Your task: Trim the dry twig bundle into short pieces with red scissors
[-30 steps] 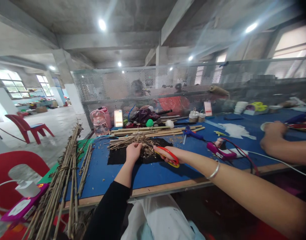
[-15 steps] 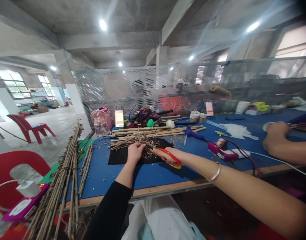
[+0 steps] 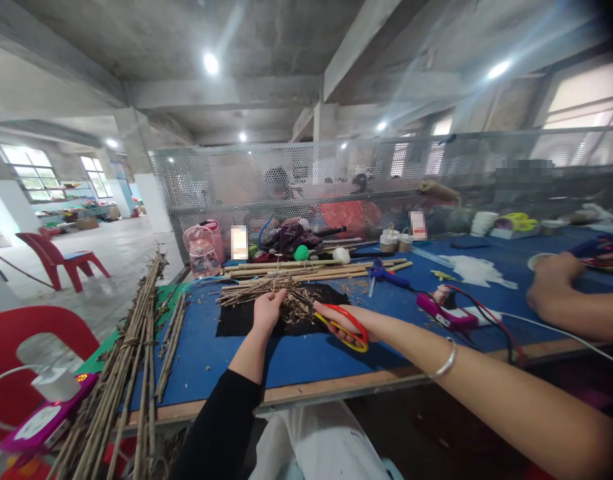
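My left hand (image 3: 267,312) is closed in a pinch on a thin dry twig at the right end of a small pile of twigs (image 3: 246,291). In my right hand (image 3: 339,321) are scissors (image 3: 355,331) with red and yellow handles, the blades pointing left toward the twigs close to my left fingertips. Whether the blades touch a twig I cannot make out. Underneath lies a black cloth (image 3: 236,323) strewn with short cut bits (image 3: 300,310). The cloth is spread on a blue tabletop (image 3: 206,360).
A long bundle of dry stalks (image 3: 131,347) leans over the table's left end. Behind the cloth lie pale sticks (image 3: 326,270). To the right are a blue glue gun (image 3: 386,273), a purple power strip (image 3: 446,313) with cables, and another person's hand (image 3: 556,277).
The scissors have moved slightly right and down, and their handles are spread wider. My left hand stays near the same spot at the twig ends.
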Tool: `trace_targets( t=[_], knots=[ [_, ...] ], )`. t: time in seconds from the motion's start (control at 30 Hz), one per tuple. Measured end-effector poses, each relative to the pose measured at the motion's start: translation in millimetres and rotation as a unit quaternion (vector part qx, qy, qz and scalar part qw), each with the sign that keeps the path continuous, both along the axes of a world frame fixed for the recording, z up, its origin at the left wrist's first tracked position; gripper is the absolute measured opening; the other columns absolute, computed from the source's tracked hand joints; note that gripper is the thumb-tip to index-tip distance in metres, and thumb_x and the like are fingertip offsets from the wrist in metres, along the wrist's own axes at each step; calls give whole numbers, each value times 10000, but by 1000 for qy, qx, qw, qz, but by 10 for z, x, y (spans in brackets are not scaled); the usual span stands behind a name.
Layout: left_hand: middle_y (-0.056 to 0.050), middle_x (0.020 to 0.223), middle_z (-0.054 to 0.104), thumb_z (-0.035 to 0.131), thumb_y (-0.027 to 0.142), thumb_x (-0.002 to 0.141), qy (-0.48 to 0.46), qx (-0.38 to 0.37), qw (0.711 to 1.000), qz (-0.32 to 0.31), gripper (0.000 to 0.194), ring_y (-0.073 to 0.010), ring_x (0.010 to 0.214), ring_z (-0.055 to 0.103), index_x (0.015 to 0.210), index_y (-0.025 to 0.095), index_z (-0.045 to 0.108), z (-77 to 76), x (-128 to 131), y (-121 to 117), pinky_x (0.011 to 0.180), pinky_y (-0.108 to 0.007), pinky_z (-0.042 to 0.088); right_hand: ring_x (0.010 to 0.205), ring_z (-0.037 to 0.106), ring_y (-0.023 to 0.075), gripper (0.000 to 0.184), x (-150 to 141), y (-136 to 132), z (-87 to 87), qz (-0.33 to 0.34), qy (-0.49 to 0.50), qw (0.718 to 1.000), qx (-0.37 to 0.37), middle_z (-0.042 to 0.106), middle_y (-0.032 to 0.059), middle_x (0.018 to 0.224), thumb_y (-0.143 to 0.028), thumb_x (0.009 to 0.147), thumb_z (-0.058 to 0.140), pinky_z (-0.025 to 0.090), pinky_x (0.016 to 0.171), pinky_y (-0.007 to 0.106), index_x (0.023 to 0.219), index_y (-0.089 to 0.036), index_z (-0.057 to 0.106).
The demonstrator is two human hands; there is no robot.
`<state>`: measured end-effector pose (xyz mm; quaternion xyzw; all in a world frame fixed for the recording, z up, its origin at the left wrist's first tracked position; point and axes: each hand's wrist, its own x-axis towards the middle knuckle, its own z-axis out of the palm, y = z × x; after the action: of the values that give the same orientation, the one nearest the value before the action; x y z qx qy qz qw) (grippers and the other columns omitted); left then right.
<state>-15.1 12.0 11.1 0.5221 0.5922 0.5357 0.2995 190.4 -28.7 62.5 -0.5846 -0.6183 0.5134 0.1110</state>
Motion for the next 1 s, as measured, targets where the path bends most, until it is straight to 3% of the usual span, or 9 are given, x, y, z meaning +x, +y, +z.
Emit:
trace_targets(
  t=[0.2, 0.4, 0.67, 1.0],
  knots=[
    [95, 384, 218, 534, 635, 621, -152, -90, 981, -76, 472, -40, 325, 185, 633, 166, 492, 106, 67, -59, 350, -200, 119, 330, 294, 39, 649, -22, -26, -3, -4, 31, 999, -14, 389, -30, 441, -812, 605, 336, 211, 305, 164, 569, -172, 439],
    [103, 412, 219, 567, 624, 603, -224, -98, 963, -111, 466, -26, 324, 160, 638, 174, 450, 126, 69, -64, 327, -178, 90, 320, 289, 42, 662, -30, -90, 73, 9, 55, 997, -59, 367, -42, 430, -825, 613, 275, 235, 298, 165, 563, -178, 403],
    [98, 406, 226, 575, 589, 625, -203, -92, 971, -90, 440, -24, 316, 183, 645, 159, 485, 136, 72, -79, 325, -174, 101, 305, 282, 32, 659, -65, -133, 93, 16, 67, 991, -118, 352, -62, 429, -819, 629, 255, 261, 293, 153, 575, -175, 383],
    [99, 367, 226, 569, 560, 658, -144, -110, 978, -102, 407, -27, 300, 176, 627, 161, 498, 131, 81, -97, 330, -183, 118, 270, 245, 24, 650, -115, -126, -4, -7, 50, 998, -49, 326, -76, 390, -816, 632, 264, 209, 244, 137, 591, -181, 398]
  ],
)
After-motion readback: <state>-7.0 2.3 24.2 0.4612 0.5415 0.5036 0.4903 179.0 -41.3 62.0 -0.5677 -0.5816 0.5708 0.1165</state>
